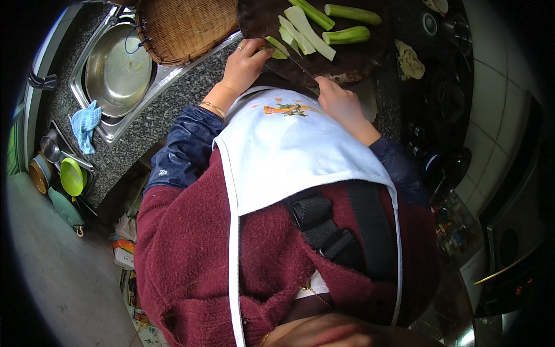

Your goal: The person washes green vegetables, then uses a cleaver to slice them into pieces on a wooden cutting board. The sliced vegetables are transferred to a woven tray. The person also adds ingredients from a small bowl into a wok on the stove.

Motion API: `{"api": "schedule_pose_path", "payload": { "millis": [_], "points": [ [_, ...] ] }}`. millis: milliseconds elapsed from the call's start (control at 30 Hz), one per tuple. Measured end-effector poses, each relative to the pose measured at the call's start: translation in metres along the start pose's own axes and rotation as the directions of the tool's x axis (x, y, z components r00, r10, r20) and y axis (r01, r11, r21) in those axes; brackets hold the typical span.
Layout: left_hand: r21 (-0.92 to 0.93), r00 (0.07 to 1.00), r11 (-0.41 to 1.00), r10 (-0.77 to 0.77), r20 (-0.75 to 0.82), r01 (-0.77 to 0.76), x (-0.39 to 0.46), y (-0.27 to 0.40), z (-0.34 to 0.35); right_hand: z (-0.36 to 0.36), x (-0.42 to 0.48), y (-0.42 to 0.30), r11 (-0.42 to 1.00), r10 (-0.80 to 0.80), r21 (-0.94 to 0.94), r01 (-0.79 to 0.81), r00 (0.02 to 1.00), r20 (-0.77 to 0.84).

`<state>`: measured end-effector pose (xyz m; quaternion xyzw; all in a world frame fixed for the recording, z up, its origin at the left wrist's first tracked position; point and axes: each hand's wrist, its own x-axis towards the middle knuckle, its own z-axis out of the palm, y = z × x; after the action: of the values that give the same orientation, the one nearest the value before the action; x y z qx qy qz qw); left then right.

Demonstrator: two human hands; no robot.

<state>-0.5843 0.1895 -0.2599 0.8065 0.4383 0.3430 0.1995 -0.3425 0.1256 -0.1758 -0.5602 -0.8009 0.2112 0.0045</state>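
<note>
My left hand (245,65) presses a short piece of green vegetable (277,47) against the near left edge of a dark round chopping board (347,63). In my right hand (340,99) is a knife (302,68), its blade pointing up and left so that the tip end lies beside that piece. The knife's handle is hidden in my grip. Several flat pale-green slices (308,32) lie just beyond the blade. Farther back on the board are three thicker green lengths, one of them a rounded chunk (347,35).
A woven bamboo tray (190,30) adjoins the board on the left, partly over a sink holding a metal basin (115,78). A blue cloth (86,126) drapes at the sink's corner. Right of the board lie a crumpled pale cloth (409,60) and a dark stove (446,95).
</note>
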Motion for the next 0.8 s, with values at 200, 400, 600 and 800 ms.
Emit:
{"api": "schedule_pose_path", "payload": {
  "millis": [200, 400, 600, 800],
  "points": [
    [0.058, 1.000, 0.998, 0.018, 0.016, -0.019, -0.001, -0.002, 0.001, 0.018, 0.023, -0.004, 0.994, 0.027, -0.108, -0.016, 0.995, 0.097],
    [-0.043, 0.998, 0.997, -0.068, -0.004, 0.067, 0.008, 0.005, -0.002, 0.020, 0.026, 0.011, 0.900, 0.143, 0.418, -0.121, 0.989, -0.022],
    [0.014, 0.996, 1.000, 0.006, 0.083, -0.007, 0.007, 0.001, -0.003, 0.012, 0.007, 0.012, 0.889, 0.132, 0.446, -0.109, 0.991, -0.021],
    [0.072, 0.977, 0.984, 0.153, 0.147, -0.165, 0.006, -0.003, -0.010, -0.015, 0.000, 0.010, 0.909, 0.094, 0.401, -0.113, 0.993, 0.067]
  ]
}}
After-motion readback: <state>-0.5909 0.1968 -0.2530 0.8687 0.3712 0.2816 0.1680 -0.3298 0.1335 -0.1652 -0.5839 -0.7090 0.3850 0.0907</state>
